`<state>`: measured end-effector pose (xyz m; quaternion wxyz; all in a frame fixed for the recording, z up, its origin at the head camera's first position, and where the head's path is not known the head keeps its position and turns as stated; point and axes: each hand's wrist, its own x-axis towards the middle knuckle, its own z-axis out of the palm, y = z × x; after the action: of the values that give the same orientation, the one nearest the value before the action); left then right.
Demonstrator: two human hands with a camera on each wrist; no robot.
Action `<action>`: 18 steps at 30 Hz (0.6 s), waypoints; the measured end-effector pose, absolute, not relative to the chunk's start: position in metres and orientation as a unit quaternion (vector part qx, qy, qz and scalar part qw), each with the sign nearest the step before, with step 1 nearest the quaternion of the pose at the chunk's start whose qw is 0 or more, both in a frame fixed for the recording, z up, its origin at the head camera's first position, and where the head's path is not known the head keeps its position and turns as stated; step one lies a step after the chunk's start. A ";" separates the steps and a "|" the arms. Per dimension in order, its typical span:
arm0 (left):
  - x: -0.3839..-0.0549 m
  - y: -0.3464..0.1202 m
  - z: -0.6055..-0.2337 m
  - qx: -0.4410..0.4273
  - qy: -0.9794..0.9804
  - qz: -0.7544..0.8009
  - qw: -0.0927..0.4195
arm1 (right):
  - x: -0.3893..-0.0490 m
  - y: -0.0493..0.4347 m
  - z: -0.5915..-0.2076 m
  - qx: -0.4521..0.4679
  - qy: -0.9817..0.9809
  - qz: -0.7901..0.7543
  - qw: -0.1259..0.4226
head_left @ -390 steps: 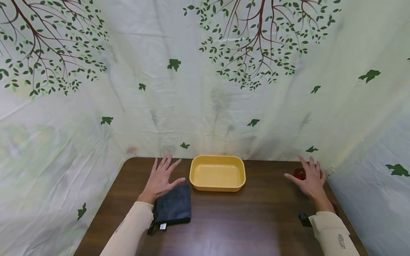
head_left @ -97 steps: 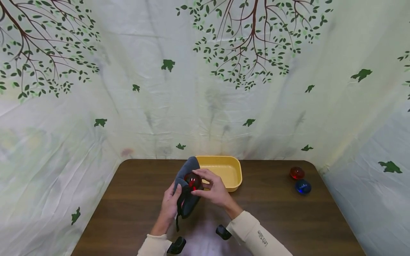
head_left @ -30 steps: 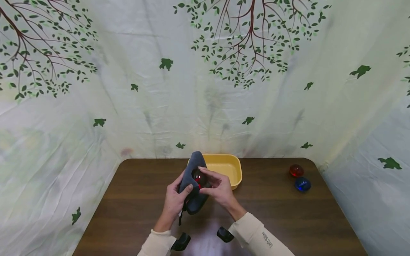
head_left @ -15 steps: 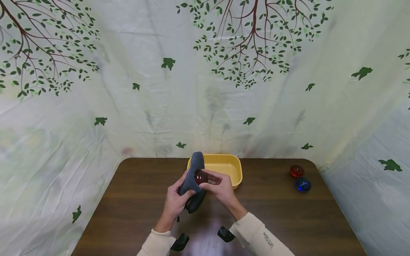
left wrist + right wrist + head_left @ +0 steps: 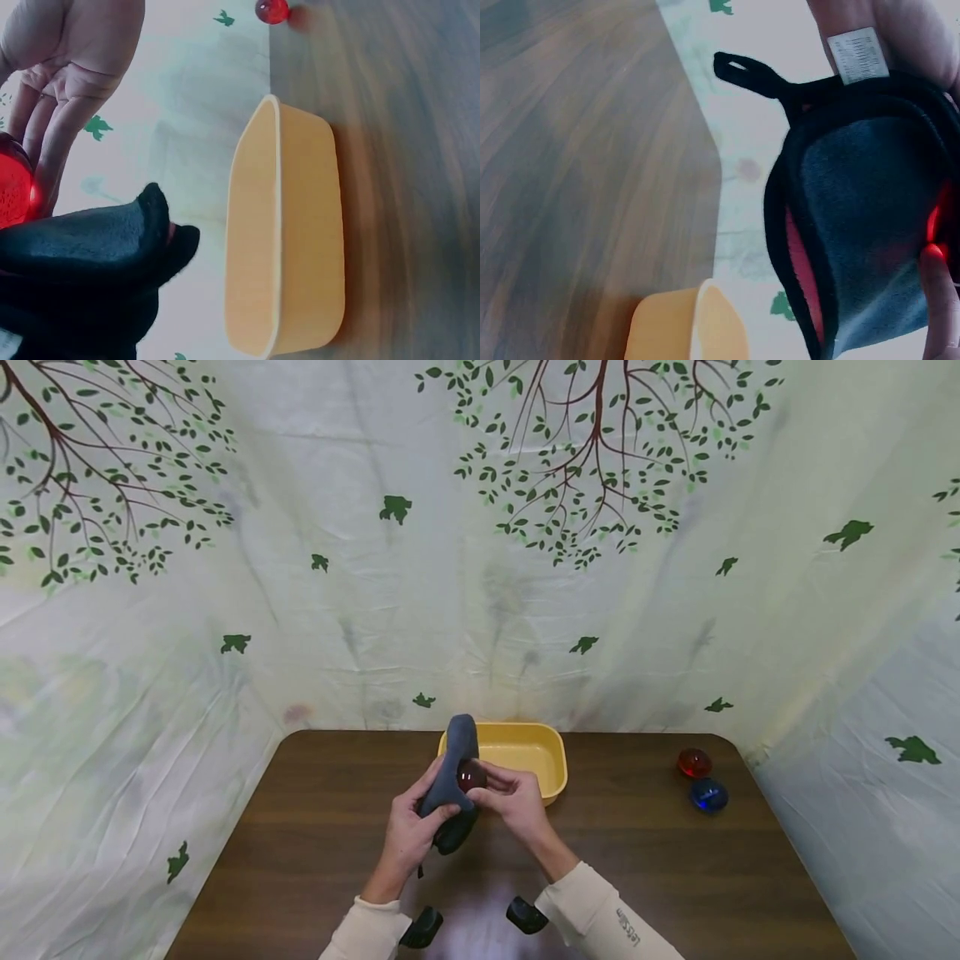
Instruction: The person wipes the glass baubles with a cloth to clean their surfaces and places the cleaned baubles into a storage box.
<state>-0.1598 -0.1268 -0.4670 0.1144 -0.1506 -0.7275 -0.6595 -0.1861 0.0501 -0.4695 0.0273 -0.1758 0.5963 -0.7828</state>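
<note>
My left hand (image 5: 408,833) grips a folded blue-grey cloth (image 5: 452,781) with black edging, a hanging loop and a white label. A pink inner side shows at its edge in the right wrist view. My right hand (image 5: 523,806) holds a clear red ball (image 5: 471,775) between thumb and fingers, against the cloth. Part of the ball is hidden by cloth and fingers. Both hands are raised above the table, in front of the yellow tub (image 5: 555,768). Seen from the left wrist, the ball (image 5: 13,187) glows red beside the cloth (image 5: 82,240).
Another red ball (image 5: 695,762) and a blue ball (image 5: 708,795) sit close together on the right of the brown wooden table (image 5: 622,860). Behind the table's back edge hangs a pale curtain (image 5: 487,610) printed with leaves.
Thirteen seconds ago the cloth lay on the table and both hands were spread, holding nothing. Since then both were picked up. Over the last second the ball and cloth shifted slightly against each other.
</note>
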 end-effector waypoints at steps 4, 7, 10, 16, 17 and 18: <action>-0.159 -0.125 -0.466 -0.133 -0.723 -0.669 0.109 | -0.186 0.050 -0.470 -0.190 0.595 -0.781 0.007; -0.158 -0.125 -0.465 -0.119 -0.711 -0.686 0.102 | -0.187 0.052 -0.470 -0.217 0.599 -0.771 -0.001; -0.158 -0.125 -0.465 -0.109 -0.700 -0.699 0.096 | -0.189 0.054 -0.470 -0.257 0.603 -0.755 0.000; -0.162 -0.122 -0.462 -0.094 -0.685 -0.715 0.098 | -0.196 0.063 -0.471 -0.324 0.641 -0.695 -0.023; -0.163 -0.121 -0.462 -0.090 -0.682 -0.719 0.097 | -0.198 0.064 -0.470 -0.332 0.647 -0.685 -0.034; -0.165 -0.120 -0.462 -0.087 -0.680 -0.722 0.096 | -0.199 0.065 -0.470 -0.337 0.653 -0.677 -0.044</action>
<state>-0.1649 -0.1199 -0.4624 0.0965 -0.0868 -0.6796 -0.7220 -0.1990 0.0646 -0.4697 -0.0445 -0.3367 0.6527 -0.6772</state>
